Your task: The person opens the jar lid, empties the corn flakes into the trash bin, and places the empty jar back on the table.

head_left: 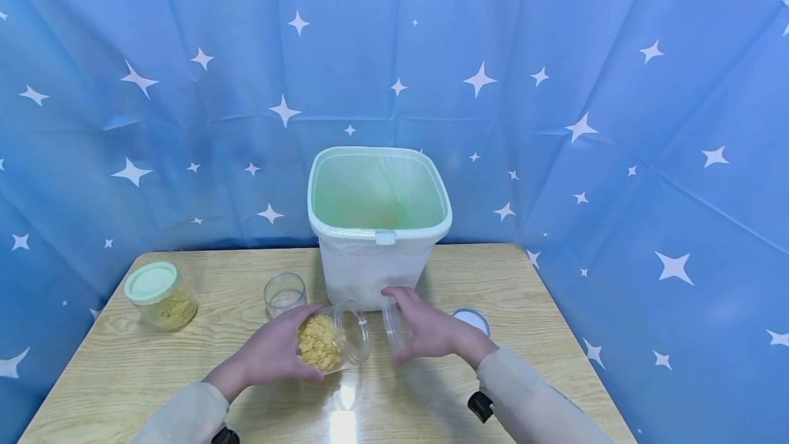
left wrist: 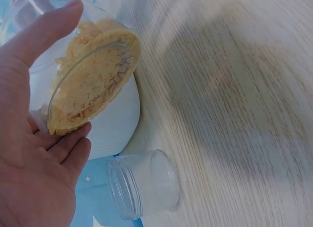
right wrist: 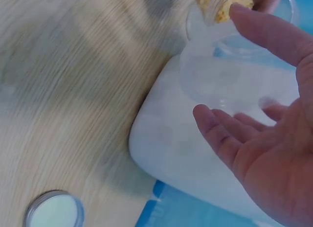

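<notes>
My left hand (head_left: 277, 348) grips a clear jar (left wrist: 90, 82) of yellow flakes (head_left: 318, 342), thumb on one side and fingers on the other. The jar is tipped on its side, its round mouth facing right. Just across from that mouth, my right hand (head_left: 425, 327) holds a clear, round, lid-like piece (head_left: 393, 325) by its edge, thumb and fingers at opposite sides. This piece looks translucent and blurred in the right wrist view. Behind the left hand stands a clear open jar (head_left: 285, 293) with no flakes in it.
A white bin (head_left: 376, 266) with a pale green liner stands at the table's back, right behind both hands. At far left is a mint-lidded jar (head_left: 161, 300) with flakes. A round, pale lid (head_left: 472, 321) lies right of the bin on the wooden table (head_left: 518, 389).
</notes>
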A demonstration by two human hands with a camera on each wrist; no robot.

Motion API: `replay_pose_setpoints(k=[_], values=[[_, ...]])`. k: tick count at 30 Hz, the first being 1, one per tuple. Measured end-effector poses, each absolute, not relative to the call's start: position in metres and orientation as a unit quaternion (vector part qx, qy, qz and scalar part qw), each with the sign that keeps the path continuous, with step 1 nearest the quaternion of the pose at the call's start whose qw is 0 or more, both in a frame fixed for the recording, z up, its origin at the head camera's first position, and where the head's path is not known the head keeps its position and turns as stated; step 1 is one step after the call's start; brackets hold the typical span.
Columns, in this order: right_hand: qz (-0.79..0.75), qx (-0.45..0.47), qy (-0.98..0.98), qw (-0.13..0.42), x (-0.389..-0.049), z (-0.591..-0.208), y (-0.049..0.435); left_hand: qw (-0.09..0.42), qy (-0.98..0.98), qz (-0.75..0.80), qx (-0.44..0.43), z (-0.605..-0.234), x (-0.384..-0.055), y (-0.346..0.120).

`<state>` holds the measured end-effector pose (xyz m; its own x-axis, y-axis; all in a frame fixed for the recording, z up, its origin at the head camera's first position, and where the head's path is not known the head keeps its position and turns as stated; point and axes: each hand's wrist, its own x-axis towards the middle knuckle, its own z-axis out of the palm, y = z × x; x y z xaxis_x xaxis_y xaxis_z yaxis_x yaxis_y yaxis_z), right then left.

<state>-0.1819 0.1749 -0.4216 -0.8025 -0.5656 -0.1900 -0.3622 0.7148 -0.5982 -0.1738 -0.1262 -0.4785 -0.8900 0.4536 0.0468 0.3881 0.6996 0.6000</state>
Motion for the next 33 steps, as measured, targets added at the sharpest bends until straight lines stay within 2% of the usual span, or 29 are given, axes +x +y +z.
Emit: replay_pose_setpoints(k=[11, 28, 33], values=[[-0.288, -0.204, 0.913, 0.205, -0.184, -0.437, 0.204, 0.044, 0.919, 0.313, 0.234, -0.477, -0.172, -0.128], [-0.335, -0.12, 0.919, 0.17, -0.192, -0.478, 0.233, 0.049, 0.919, 0.315, 0.231, -0.476, -0.171, -0.128], [-0.338, -0.113, 0.917, 0.179, -0.193, -0.486, 0.236, 0.047, 0.92, 0.315, 0.23, -0.475, -0.17, -0.127]])
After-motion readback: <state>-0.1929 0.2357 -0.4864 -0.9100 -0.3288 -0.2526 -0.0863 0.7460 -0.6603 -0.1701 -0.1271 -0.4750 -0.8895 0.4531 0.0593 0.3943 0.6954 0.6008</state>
